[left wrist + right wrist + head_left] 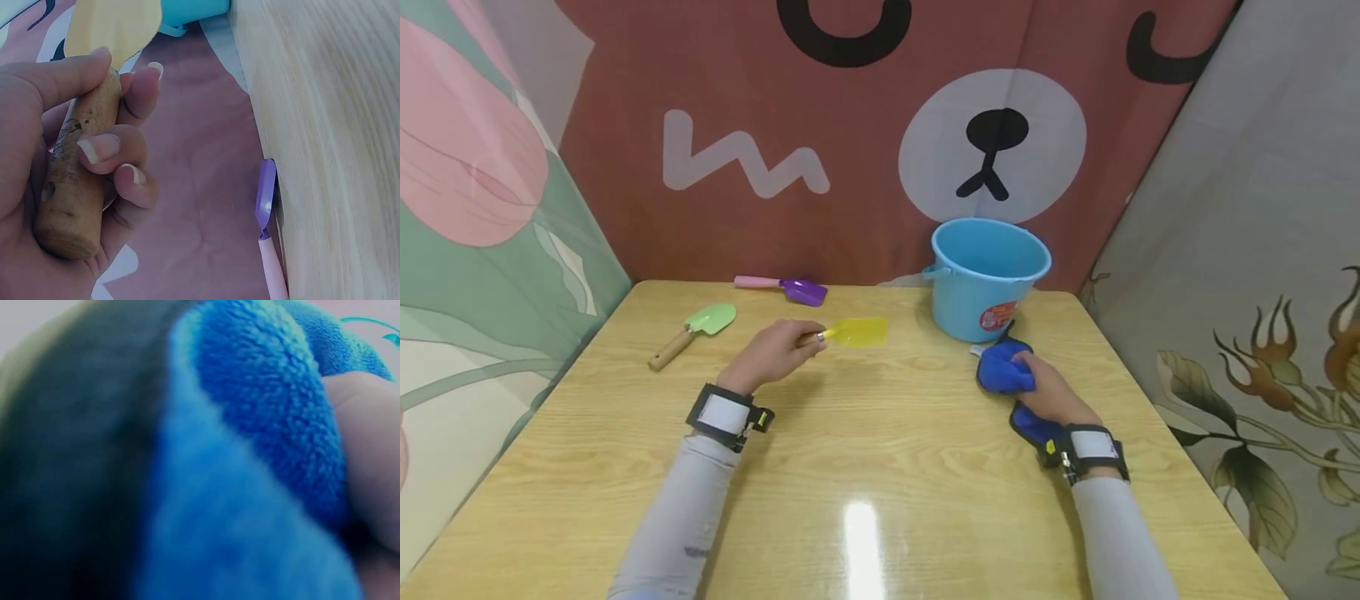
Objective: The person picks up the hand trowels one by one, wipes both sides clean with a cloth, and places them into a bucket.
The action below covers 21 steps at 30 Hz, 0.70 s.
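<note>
In the head view my left hand (775, 354) grips a small yellow shovel (859, 332) by its wooden handle (81, 169), the blade pointing right. The left wrist view shows the fingers curled round that handle. My right hand (1051, 390) holds a bunched blue cloth (1002, 368) with dark edging, just in front of the light blue bucket (973, 304). Part of the cloth hangs below the hand. Its fleecy pile fills much of the right wrist view, with the thumb or a finger pressed against the cloth (269, 406).
A green trowel (711, 318) with a wooden handle lies at the left of the wooden table (850, 450). Near the back edge is a purple shovel (805, 292) with a pink handle. A curtain (737, 233) with a bear print hangs behind the table.
</note>
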Each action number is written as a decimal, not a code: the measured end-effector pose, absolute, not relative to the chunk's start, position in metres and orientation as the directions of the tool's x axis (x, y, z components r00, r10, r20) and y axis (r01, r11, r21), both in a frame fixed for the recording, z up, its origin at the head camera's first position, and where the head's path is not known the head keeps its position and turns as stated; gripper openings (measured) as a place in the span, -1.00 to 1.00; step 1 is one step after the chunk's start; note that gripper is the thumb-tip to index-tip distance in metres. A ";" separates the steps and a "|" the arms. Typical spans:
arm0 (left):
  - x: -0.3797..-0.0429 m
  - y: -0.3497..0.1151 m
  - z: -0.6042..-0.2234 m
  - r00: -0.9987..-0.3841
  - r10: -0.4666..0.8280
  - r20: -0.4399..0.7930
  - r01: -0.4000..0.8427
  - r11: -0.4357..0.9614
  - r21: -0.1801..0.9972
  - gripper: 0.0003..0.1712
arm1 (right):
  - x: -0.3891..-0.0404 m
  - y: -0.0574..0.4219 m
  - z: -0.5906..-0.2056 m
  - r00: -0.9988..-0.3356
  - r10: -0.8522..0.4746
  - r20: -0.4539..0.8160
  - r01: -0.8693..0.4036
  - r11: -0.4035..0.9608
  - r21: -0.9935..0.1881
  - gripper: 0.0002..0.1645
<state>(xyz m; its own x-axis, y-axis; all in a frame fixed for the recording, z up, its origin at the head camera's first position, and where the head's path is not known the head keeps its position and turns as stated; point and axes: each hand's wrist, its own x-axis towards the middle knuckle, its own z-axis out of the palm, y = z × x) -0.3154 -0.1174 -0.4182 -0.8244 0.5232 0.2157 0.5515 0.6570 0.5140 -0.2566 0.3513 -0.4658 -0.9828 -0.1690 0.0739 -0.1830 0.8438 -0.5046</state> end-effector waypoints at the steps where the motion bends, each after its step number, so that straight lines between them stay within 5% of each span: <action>1: -0.315 -0.118 -0.419 -0.824 0.525 0.215 0.552 0.657 0.514 -0.61 | -0.257 0.351 -0.467 -0.983 -0.166 0.076 -0.181 0.842 -0.508 -0.37; 7: -0.315 -0.119 -0.420 -0.813 0.536 0.226 0.567 0.646 0.511 -0.60 | -0.259 0.347 -0.468 -0.978 -0.182 0.102 -0.207 0.804 -0.557 -0.19; 21: -0.310 -0.108 -0.418 -0.793 0.575 0.202 0.572 0.588 0.571 -0.67 | -0.264 0.306 -0.440 -0.842 -0.185 0.507 -0.490 0.654 -0.577 -0.36</action>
